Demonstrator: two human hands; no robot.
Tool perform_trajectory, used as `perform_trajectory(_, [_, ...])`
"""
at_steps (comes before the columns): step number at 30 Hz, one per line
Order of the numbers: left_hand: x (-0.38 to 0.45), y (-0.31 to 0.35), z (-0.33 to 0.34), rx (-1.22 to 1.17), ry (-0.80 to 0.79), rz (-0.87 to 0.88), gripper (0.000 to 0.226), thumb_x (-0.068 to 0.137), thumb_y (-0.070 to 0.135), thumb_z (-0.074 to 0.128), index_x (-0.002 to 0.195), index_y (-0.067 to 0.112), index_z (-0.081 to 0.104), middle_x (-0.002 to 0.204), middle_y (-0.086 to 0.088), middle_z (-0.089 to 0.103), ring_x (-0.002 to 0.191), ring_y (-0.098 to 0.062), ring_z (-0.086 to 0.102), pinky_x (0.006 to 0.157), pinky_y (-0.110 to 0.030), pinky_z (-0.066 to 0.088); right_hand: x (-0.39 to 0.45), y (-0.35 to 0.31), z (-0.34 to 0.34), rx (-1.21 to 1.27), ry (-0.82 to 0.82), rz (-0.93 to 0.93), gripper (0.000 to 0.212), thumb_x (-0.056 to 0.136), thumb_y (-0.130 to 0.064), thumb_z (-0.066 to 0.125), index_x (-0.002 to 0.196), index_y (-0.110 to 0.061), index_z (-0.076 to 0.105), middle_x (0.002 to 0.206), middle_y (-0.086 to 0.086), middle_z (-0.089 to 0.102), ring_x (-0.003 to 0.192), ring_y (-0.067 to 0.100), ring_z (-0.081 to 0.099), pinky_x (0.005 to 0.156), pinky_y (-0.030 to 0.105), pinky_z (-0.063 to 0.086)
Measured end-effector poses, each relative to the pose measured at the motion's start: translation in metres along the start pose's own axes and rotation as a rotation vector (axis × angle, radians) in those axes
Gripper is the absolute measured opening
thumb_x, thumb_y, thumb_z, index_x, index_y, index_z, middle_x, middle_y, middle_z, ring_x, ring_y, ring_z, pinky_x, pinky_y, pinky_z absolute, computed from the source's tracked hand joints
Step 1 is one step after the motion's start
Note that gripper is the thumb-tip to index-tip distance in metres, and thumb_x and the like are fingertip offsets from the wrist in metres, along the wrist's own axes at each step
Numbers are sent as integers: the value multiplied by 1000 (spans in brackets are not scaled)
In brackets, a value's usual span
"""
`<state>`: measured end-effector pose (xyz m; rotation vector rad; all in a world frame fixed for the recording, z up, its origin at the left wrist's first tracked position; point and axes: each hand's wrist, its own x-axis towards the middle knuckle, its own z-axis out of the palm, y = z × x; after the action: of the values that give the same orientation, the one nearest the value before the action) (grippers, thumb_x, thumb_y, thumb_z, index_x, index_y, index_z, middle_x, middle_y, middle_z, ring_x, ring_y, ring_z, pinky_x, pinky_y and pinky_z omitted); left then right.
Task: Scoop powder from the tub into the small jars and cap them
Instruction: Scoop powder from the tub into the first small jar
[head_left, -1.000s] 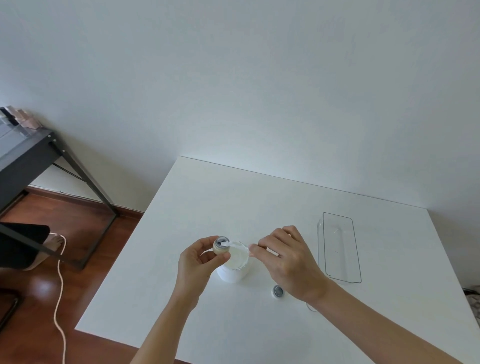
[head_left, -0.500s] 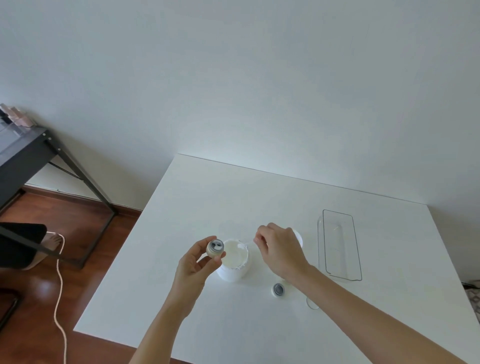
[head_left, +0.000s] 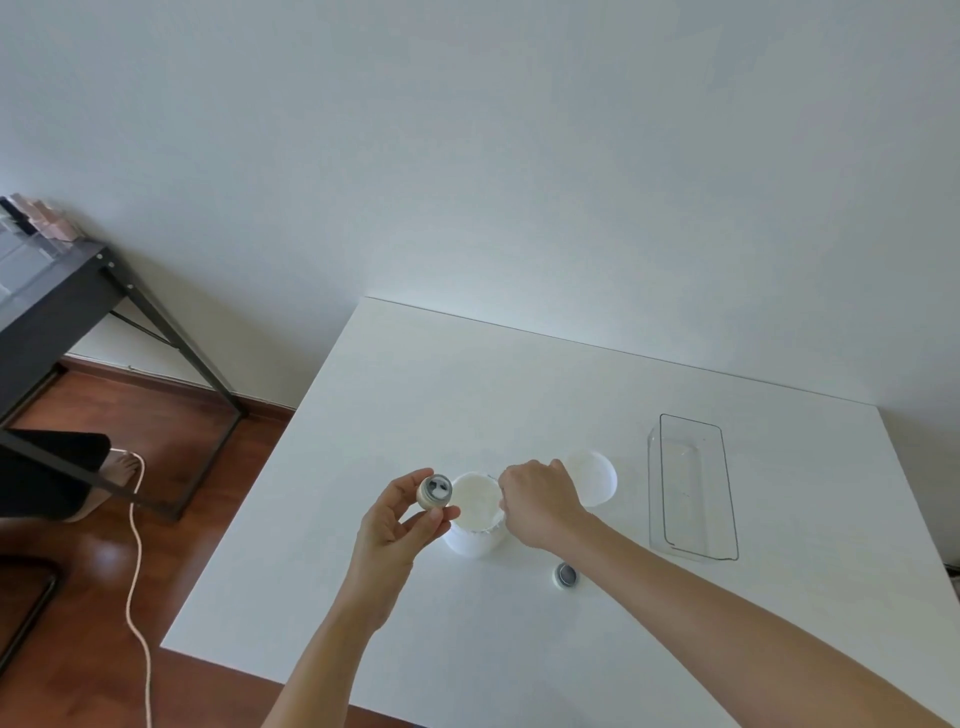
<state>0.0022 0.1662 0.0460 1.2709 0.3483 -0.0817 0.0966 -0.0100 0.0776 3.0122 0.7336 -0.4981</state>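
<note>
In the head view, a small jar (head_left: 435, 491) was held by the left hand (head_left: 402, 525) above the white table (head_left: 395, 395), just left of the open white tub (head_left: 477, 512). The jar was pinched between the thumb and the curled fingers (head_left: 427, 521), its open mouth tilted toward the camera, with a little white powder visible inside. The tub was seen standing on the table near its middle, with white powder within.

The right hand (head_left: 540, 501) was placed at the right rim of the tub, knuckles upward and fingers curled downward over the edge (whatever was gripped was hidden beneath the hand, so it could not be told whether anything was held). A round white lid (head_left: 592, 475) was seen lying flat on the table just to the right of that hand and a little farther away. A small dark cap (head_left: 566, 574) was seen resting on the table nearer the camera, beside the right forearm. Well to the right, a clear rectangular tray (head_left: 693, 488) was set on the table.

At the far left, a black metal-framed desk (head_left: 57, 291) stood on the wooden floor (head_left: 156, 431), and a pale cord (head_left: 136, 571) was trailed across the boards.
</note>
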Motion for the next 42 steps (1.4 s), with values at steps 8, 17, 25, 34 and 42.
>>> perform_trajectory(8, [2,-1,-3,16,6,-11,38,93,-6,63,123,17,63,118,-3,72,100,-30,74,87,-31,59,1,20,2,741,-190,401,15,81,-9,58,72,4,61,72,7,50,67,19,42,61,28,33])
perform_trajectory(17, [4,1,-3,57,-12,1,48,75,25,76,120,17,62,111,5,74,110,-23,71,108,-51,46,-19,36,-21,1064,-226,509,15,85,-20,64,70,-17,64,66,-5,60,55,9,46,51,16,33])
perform_trajectory(25, [8,1,3,-5,-38,-27,42,86,15,73,126,15,60,126,-8,68,112,-27,70,96,-40,56,-36,40,-55,1215,-155,436,16,86,-25,66,72,-18,70,69,-5,61,61,12,49,57,20,32])
perform_trajectory(34, [8,13,19,-79,-111,-34,35,92,11,68,127,10,62,125,-10,70,114,-28,69,87,-27,57,-49,20,-63,1123,200,280,16,87,-20,66,74,-11,70,58,-10,57,48,1,43,51,12,35])
perform_trajectory(42, [5,22,23,-139,-130,-33,39,88,18,68,127,11,64,125,-13,70,116,-30,68,88,-26,56,-59,13,-57,745,514,-26,14,88,-16,66,74,-18,66,66,-7,62,61,9,53,65,21,44])
